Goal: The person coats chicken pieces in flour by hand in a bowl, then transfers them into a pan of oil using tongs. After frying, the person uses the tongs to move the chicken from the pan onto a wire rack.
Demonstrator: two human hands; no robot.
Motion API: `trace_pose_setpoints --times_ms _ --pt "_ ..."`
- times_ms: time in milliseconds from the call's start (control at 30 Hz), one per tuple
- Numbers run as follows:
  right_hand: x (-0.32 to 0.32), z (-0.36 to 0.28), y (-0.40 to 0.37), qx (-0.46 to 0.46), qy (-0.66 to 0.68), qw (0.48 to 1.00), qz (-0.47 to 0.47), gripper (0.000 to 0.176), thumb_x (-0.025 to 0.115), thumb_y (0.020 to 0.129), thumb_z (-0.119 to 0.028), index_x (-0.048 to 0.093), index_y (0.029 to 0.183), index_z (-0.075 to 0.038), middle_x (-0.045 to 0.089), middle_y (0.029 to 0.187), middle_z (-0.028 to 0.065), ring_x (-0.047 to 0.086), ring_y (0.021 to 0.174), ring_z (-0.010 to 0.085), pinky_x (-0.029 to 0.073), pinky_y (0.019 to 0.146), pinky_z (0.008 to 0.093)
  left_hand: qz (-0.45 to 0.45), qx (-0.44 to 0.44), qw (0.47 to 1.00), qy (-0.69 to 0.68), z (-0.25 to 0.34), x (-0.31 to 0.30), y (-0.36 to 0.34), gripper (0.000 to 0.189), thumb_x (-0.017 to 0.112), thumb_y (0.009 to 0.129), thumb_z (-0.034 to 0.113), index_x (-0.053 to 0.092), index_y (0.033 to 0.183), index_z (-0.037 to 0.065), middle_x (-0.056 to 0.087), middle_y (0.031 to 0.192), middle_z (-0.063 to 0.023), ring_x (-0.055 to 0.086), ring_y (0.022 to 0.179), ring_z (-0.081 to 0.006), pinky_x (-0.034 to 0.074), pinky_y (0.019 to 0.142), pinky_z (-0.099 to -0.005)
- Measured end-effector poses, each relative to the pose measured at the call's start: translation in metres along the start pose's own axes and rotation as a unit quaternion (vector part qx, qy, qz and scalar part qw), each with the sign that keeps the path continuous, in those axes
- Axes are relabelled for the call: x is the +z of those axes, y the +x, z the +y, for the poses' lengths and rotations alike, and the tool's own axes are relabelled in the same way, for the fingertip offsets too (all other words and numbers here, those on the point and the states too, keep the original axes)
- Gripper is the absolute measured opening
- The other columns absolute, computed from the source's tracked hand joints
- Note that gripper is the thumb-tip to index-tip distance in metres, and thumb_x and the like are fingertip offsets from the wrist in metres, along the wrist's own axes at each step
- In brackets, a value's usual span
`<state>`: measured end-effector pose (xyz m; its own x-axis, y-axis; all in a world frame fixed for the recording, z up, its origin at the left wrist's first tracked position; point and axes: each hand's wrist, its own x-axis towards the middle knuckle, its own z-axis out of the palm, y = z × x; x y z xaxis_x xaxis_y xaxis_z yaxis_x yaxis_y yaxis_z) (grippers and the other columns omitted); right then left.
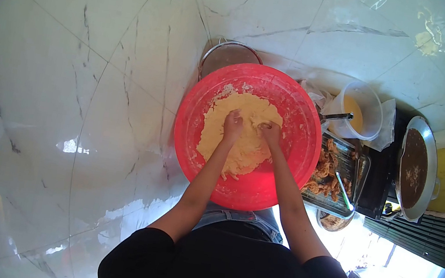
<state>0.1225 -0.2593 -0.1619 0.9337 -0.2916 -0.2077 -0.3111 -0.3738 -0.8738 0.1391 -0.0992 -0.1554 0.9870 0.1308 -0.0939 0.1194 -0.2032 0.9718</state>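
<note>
A wide red basin (308, 127) stands in front of me with a mound of pale yellow flour (243, 157) in it. Both of my hands are in the flour, side by side and a little apart. My left hand (233, 126) has its fingers bent into the mound; whatever they close on is covered. My right hand (270, 132) is curled, its fingertips dusted with flour, and anything inside it is hidden. Loose flour clings to the basin's inner wall.
Right of the basin, a tray (366, 169) holds fried pieces (326, 167) and tongs (344, 190). Behind it stands a clear plastic tub (375, 113) with yellowish liquid. A large pan (434, 168) of brown oil is farther right. White marbled tiles (135, 24) lie behind and left.
</note>
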Motion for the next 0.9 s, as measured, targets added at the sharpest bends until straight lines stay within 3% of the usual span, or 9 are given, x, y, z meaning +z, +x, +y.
trace_pose_setpoints --times_ms 67,167,267,367,467,567,667,767,900 --pt "-0.01 -0.014 -0.002 0.011 -0.01 1.0 0.001 0.03 0.072 0.066 -0.022 0.063 0.084 0.001 0.059 0.064 0.0082 0.054 0.056 0.0146 0.043 0.053 0.0283 0.016 -0.039 0.99 0.131 0.002 -0.025 -0.006 0.041 0.064 0.07 0.018 0.052 0.103 -0.003 0.056 0.094 -0.0169 0.056 0.087 -0.0271 0.045 0.077 -0.034" --pt "-0.012 -0.036 -0.016 -0.088 -0.106 0.99 -0.038 0.03 0.074 0.064 -0.022 0.061 0.079 0.001 0.06 0.069 0.0106 0.056 0.062 0.0178 0.044 0.056 0.0297 -0.011 -0.063 0.971 0.23 0.008 -0.038 -0.02 0.05 0.073 0.066 0.024 0.051 0.102 -0.002 0.057 0.092 -0.0142 0.055 0.087 -0.0244 0.044 0.078 -0.0326" --pt "0.003 -0.021 -0.009 -0.098 -0.165 0.981 -0.031 0.034 0.073 0.061 -0.017 0.058 0.084 0.003 0.06 0.081 0.0187 0.059 0.075 0.0309 0.046 0.065 0.0356 -0.021 -0.01 0.973 0.23 0.021 -0.022 -0.034 0.053 0.076 0.061 0.026 0.051 0.099 -0.003 0.055 0.092 -0.0162 0.054 0.088 -0.0274 0.044 0.078 -0.0343" --pt "-0.005 -0.036 -0.016 -0.062 -0.059 0.995 -0.054 0.035 0.074 0.059 -0.013 0.056 0.085 0.004 0.059 0.086 0.0206 0.058 0.081 0.0322 0.046 0.07 0.0362 -0.07 0.045 0.964 0.251 0.029 0.0 -0.041 0.048 0.074 0.064 0.022 0.051 0.097 -0.003 0.054 0.091 -0.0173 0.053 0.088 -0.0291 0.043 0.078 -0.0346" --pt "-0.004 -0.022 -0.005 -0.127 -0.074 0.988 -0.049 0.037 0.075 0.06 -0.016 0.057 0.088 0.002 0.062 0.078 0.0148 0.06 0.07 0.0241 0.047 0.064 0.0327 -0.12 0.022 0.96 0.252 0.002 0.01 -0.026 0.041 0.068 0.069 0.014 0.05 0.102 0.0 0.052 0.098 -0.0177 0.051 0.095 -0.0309 0.043 0.08 -0.0358" --pt "-0.009 -0.019 0.012 -0.154 -0.09 0.982 -0.06 0.041 0.073 0.06 -0.013 0.057 0.094 0.002 0.059 0.082 0.016 0.058 0.076 0.0253 0.047 0.068 0.0326 -0.073 0.016 0.988 0.137 0.004 -0.007 -0.006 0.037 0.065 0.071 0.011 0.052 0.105 0.001 0.053 0.101 -0.0169 0.052 0.094 -0.0299 0.043 0.08 -0.0346" --pt "-0.011 -0.023 0.014 -0.263 -0.145 0.954 -0.011 0.046 0.072 0.06 -0.011 0.057 0.102 0.001 0.054 0.088 0.0158 0.054 0.083 0.027 0.045 0.073 0.0327 0.004 0.042 0.99 0.136 0.032 -0.033 -0.013 0.038 0.065 0.072 0.011 0.053 0.107 0.003 0.054 0.101 -0.0163 0.053 0.091 -0.029 0.043 0.08 -0.0338" --pt "-0.01 -0.028 0.004 -0.309 -0.15 0.934 -0.1 0.044 0.07 0.064 -0.01 0.057 0.104 0.0 0.048 0.09 0.0141 0.051 0.086 0.0291 0.043 0.077 0.0337 0.031 0.02 0.993 0.115 0.027 -0.052 -0.023 0.038 0.064 0.075 0.014 0.054 0.11 0.006 0.056 0.105 -0.0121 0.054 0.096 -0.0227 0.043 0.083 -0.0317" --pt "-0.01 -0.036 -0.005 -0.309 -0.069 0.933 -0.17 0.041 0.062 0.068 0.001 0.057 0.108 -0.003 0.047 0.088 0.0113 0.05 0.083 0.0261 0.047 0.073 0.0321 -0.004 -0.049 0.997 0.06 0.026 -0.064 -0.045 0.036 0.064 0.075 0.015 0.054 0.109 0.005 0.056 0.105 -0.0109 0.054 0.096 -0.0216 0.043 0.084 -0.0311"
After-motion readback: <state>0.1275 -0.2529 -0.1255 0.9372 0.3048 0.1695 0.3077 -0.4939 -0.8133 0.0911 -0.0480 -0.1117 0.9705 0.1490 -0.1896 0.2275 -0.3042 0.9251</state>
